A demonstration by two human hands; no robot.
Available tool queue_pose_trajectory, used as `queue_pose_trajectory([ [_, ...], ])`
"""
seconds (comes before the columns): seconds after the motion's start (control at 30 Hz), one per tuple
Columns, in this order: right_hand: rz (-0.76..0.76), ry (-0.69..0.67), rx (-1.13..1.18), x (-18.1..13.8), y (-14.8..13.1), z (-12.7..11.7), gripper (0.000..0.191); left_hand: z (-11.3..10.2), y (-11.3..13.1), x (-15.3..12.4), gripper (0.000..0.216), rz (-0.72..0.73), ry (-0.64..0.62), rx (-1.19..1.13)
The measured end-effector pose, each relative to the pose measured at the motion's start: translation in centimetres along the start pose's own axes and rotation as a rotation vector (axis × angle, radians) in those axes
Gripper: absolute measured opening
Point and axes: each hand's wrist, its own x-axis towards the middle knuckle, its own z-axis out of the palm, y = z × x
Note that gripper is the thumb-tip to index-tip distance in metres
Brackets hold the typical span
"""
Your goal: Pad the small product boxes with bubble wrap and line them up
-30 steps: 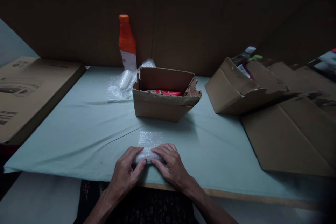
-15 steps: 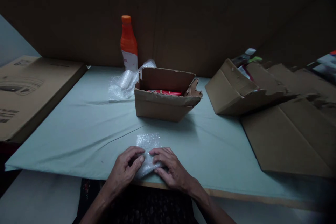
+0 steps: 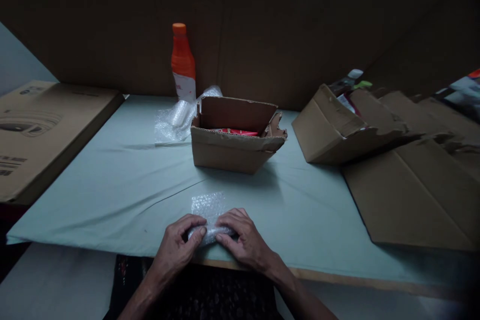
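A small sheet of bubble wrap (image 3: 208,205) lies on the pale green cloth near the table's front edge, its near part folded over into a roll. My left hand (image 3: 183,237) grips the left end of the roll between thumb and fingers. At the right end my right hand (image 3: 242,235) pinches it the same way. Whether anything is inside the roll I cannot tell. Just beyond stands an open cardboard box (image 3: 225,152) with a red packet (image 3: 240,132) inside.
An orange-capped bottle (image 3: 183,62) stands at the back beside loose bubble wrap (image 3: 172,122). At the right are tilted cardboard boxes (image 3: 326,130) holding bottles and packets. A flat carton (image 3: 56,125) lies at the left. A tall cardboard panel (image 3: 262,25) closes off the back.
The near part of the bubble wrap has been folded into a tighter roll. Both thumbs have come closer together on it. The view has shifted very slightly.
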Motion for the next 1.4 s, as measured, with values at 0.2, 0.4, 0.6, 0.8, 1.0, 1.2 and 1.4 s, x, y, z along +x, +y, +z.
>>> queue_pose_trajectory([
  [0.2, 0.005, 0.072, -0.073, 0.3, -0.2, 0.6, 0.008, 0.0, -0.5, -0.2, 0.024, -0.009, 0.028, 0.031],
  [0.4, -0.122, 0.096, -0.153, -0.1, 0.0, 0.9, 0.033, 0.1, -0.9, -0.1, 0.022, -0.024, 0.089, 0.047],
  [0.6, -0.106, 0.022, -0.163, 0.1, -0.2, 0.6, 0.018, 0.2, -0.9, 0.0, 0.022, -0.038, 0.102, 0.055],
  [0.8, -0.065, -0.082, -0.178, 1.1, -0.6, 0.5, 0.01, 0.1, -0.8, -0.2, 0.029, -0.067, 0.092, 0.055],
  [1.0, -0.04, -0.032, -0.138, 0.8, -0.7, 0.6, 0.017, 0.1, -0.7, -0.3, 0.031, -0.116, 0.104, 0.057],
  [1.2, -0.136, 0.046, -0.227, -0.5, -0.3, 0.7, 0.039, 0.1, -0.1, 0.0, 0.031, -0.138, 0.132, 0.059],
  [1.4, -0.166, 0.015, -0.209, -0.3, -0.1, 0.9, 0.029, 0.3, 0.2, 0.2, 0.032, -0.124, 0.149, 0.051],
])
